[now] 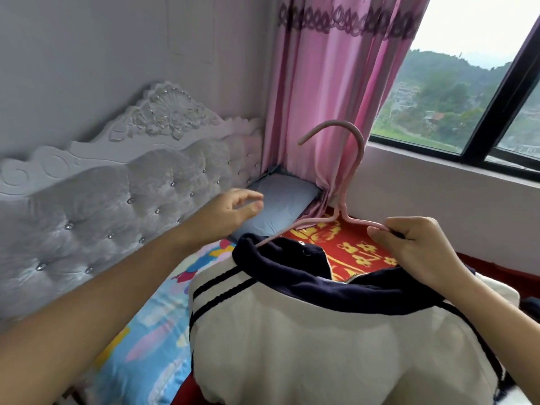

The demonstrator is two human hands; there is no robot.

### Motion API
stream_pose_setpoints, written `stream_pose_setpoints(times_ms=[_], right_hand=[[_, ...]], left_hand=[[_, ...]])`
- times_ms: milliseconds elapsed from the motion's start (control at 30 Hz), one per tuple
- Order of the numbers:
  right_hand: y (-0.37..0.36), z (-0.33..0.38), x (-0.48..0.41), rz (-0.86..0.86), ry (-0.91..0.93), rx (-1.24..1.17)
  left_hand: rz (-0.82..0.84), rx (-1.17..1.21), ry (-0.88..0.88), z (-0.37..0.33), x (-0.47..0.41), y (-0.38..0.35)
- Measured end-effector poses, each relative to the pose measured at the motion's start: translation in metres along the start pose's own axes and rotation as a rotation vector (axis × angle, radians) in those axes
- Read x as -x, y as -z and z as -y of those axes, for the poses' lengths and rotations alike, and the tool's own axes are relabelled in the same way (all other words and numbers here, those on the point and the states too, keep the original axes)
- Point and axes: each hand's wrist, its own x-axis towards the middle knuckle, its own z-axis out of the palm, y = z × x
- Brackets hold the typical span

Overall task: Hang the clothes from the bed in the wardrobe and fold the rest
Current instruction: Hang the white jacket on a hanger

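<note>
The hanger (355, 159) was pale pink. The garment (321, 346) was cream, with a navy collar and thin navy stripes along its shoulders and sides. The curtain (330, 83) was bright pink, crossed near its top by a band of purple lace-like loops. The headboard (117, 200) was silver-grey and tufted, dotted with glinting clear studs, under a white carved crest. The pillow (280, 206) in the corner was dusty blue. The bedspread (350, 238) was red with yellow flowers. The sheet (152, 340) was sky blue, printed with pink, yellow, red and white cartoon shapes. The wall (87, 54) was pale grey, the window frame (493, 112) black, and the hills (438, 83) outside green.
</note>
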Motion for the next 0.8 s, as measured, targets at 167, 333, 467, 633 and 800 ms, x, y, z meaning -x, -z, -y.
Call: stream_pose_setpoints(times_ms=[167,333,467,633,800], right_hand=[[-0.005,0.013,-0.006,0.054,-0.003,-0.045],[0.013,0.029,-0.011,0.178,0.030,0.085],[0.034,0.020,-0.009,0.293,0.101,0.176],[0.007,0.004,0.001,0.325,0.055,-0.018],[-0.029,0.044,-0.015,0.090,0.159,-0.169]], left_hand=[[-0.022,-0.608,-0.245,-0.034,0.021,-0.031],[-0.296,-0.432,-0.358,-0.042,0.016,-0.029],[-0.473,-0.571,-0.500,-0.046,0.023,-0.017],[-0.616,-0.730,-0.588,-0.044,0.045,0.005],[-0.773,-0.917,-0.484,-0.041,0.100,0.050]])
